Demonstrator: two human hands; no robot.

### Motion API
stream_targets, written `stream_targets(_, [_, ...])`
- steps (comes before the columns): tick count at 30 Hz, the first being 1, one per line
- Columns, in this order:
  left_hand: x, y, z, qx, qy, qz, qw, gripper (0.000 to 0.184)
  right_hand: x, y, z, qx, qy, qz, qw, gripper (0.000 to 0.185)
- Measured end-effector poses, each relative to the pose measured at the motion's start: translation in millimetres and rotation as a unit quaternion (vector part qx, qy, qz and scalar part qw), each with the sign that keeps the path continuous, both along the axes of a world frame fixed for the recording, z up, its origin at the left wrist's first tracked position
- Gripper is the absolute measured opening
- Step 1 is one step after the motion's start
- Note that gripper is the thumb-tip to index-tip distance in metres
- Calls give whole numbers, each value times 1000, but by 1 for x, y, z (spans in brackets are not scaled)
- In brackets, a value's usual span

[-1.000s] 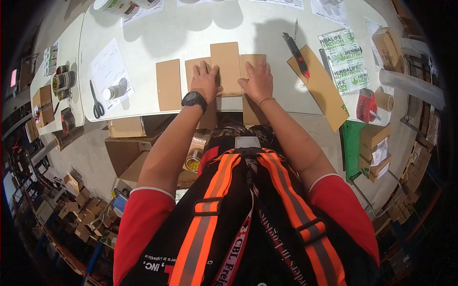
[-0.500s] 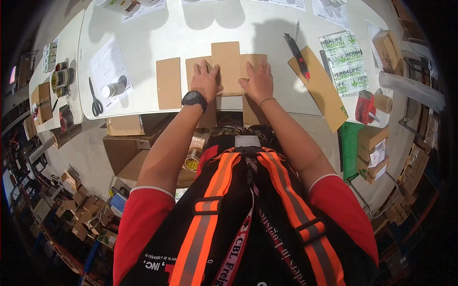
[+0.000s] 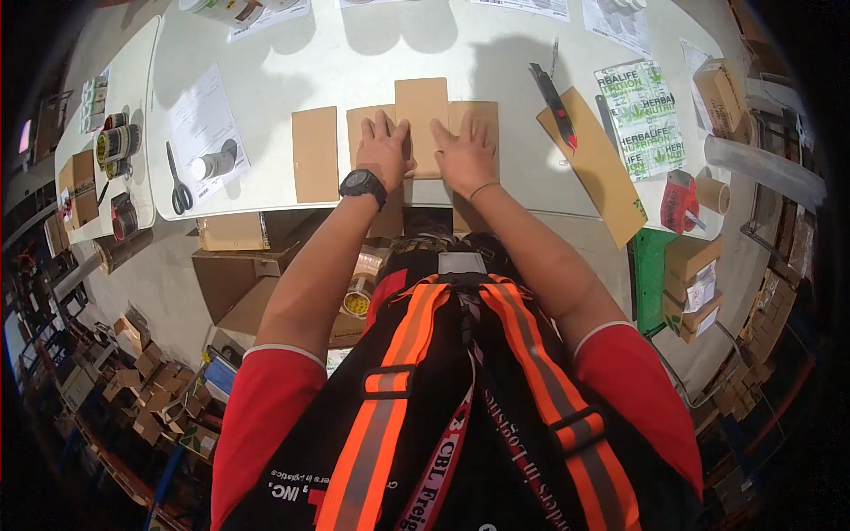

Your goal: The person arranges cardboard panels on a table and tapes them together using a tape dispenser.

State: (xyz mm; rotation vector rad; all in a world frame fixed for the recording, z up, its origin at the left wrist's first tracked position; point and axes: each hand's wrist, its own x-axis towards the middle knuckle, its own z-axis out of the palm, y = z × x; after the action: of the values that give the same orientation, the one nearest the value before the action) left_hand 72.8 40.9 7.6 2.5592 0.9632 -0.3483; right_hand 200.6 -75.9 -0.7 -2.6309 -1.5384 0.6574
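A brown cardboard piece (image 3: 421,111) with panels of different lengths lies flat at the near edge of the white table (image 3: 266,53). My left hand (image 3: 382,149), with a black watch at the wrist, presses its left panel, fingers spread. My right hand (image 3: 467,157) rests flat on the right side, its thumb and fingers apart, reaching onto the middle panel. Lower flaps of the cardboard hang over the table edge. Left of it lies a separate cardboard rectangle (image 3: 315,155). To the right, a black and red box cutter (image 3: 554,106) rests on a long cardboard strip (image 3: 602,173).
Scissors (image 3: 180,181), a paper sheet (image 3: 199,115) and a white bottle (image 3: 212,165) are on the left. Printed wrapping (image 3: 642,119) and a red tape dispenser (image 3: 678,202) sit on the right. Below the table stands an open carton (image 3: 235,288).
My right hand has slid left on the cardboard, from the right panel toward the middle one. My left hand stays in nearly the same place.
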Motion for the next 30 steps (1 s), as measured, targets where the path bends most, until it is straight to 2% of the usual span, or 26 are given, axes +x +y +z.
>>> stream_targets(1, [0,0,1,1,1,0,1000,79,-5,7,11,1,1,0,1000,61])
stream_targets(3, [-1,-1,3,-4,-10,5,1000,79,-13,21,28,-83,84,-21,993,61])
stream_targets(10, [-6,9,-4,-4,-6,-21,1000,70,-32,40,10,-76,77,-32,994,72])
stream_targets(13, [-11,11,-16,4,-40,-14,999,69,-42,52,15,-62,85,-84,991,76])
stream_targets(15, [-12,12,-21,5,-98,-29,995,64,-46,59,19,-150,49,-93,983,83])
stream_targets(17, [-16,12,-19,-9,-111,-3,994,62,-48,60,18,-154,48,-98,982,84])
stream_targets(20, [-22,19,-18,-12,-113,-49,992,66,-48,58,14,-142,44,-103,984,86])
stream_targets(22, [-34,21,-6,-95,-241,129,957,58,-48,59,18,-128,45,-101,986,88])
stream_targets(23, [-45,26,-7,-95,-242,131,957,58,-48,58,19,-132,41,-98,985,88])
stream_targets(25, [-79,40,-23,38,-258,180,948,54,-48,57,21,-138,37,-95,985,88])
stream_targets(26, [-92,41,-26,38,-258,181,948,54,-48,57,21,-135,36,-94,986,88])
stream_targets(28, [-116,37,-27,98,-111,226,963,58,-49,57,20,-132,37,-94,986,89])
stream_targets(30, [-123,36,-31,115,-111,224,961,60,-49,57,19,-130,33,-95,986,88])
